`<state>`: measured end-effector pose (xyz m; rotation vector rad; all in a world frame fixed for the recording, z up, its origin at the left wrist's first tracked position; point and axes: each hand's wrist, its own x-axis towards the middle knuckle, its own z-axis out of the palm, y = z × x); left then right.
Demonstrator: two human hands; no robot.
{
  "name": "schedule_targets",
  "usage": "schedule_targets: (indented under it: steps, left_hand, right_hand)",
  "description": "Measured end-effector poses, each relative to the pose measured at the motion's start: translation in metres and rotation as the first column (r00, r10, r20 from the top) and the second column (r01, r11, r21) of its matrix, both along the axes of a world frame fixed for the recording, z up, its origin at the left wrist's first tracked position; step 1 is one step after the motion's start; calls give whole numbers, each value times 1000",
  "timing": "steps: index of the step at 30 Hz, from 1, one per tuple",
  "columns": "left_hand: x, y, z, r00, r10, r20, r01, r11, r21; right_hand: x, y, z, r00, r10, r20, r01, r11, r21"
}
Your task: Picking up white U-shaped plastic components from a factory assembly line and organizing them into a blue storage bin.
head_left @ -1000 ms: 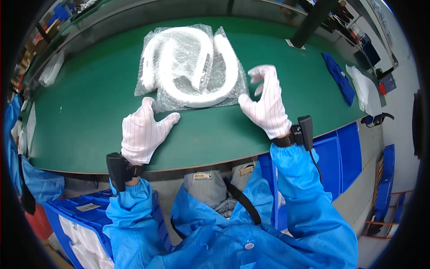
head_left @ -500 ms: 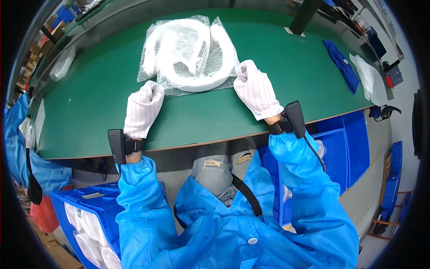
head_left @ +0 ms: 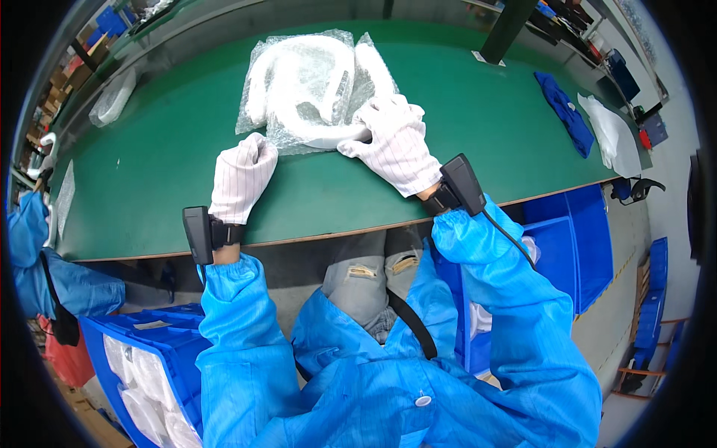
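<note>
The bubble-wrapped white pieces [head_left: 314, 89] lie flat on the green tabletop [head_left: 321, 201], straight out in front of me, beyond my left hand [head_left: 244, 170] and partly beneath my right hand [head_left: 397, 145]. They overlap in a bundle with no clear single long axis; the nearest curved piece [head_left: 321, 137] bows toward me, its near stretch running left to right between my hands. My right hand is the nearer, lying over the bundle's near right corner; my left is just at the near left corner.

My left hand is closed, fingertips bunched against the thumb at the wrap's edge, though I cannot tell whether any film is pinched between them. My right is open, palm down, fingers loosely spread forward across the wrap and thumb pointing left along the near edge. My left forearm rises almost straight, wrist in line; my right slants inward, so that hand angles up and to the left.
</note>
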<state>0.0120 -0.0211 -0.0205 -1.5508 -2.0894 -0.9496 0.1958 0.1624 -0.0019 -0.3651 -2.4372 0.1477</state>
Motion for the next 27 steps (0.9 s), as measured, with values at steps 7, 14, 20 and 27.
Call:
schedule_targets:
  steps: [7,14,20,27]
  left_hand:
    - [13,-10,18,947,125,295,-83,985,-150]
    - [-31,45,61,838,546,12,-545,837,-55]
    - [-39,86,23,885,436,162,-370,871,-324]
    - [-58,74,12,936,291,197,-262,951,-164]
  right_hand:
    - [-1,-2,4,957,52,-284,-105,979,-175]
    - [-42,88,15,985,-152,79,168,763,-624]
    - [-73,111,9,963,17,270,217,545,-809]
    - [-88,91,7,868,93,-488,-368,-539,-758]
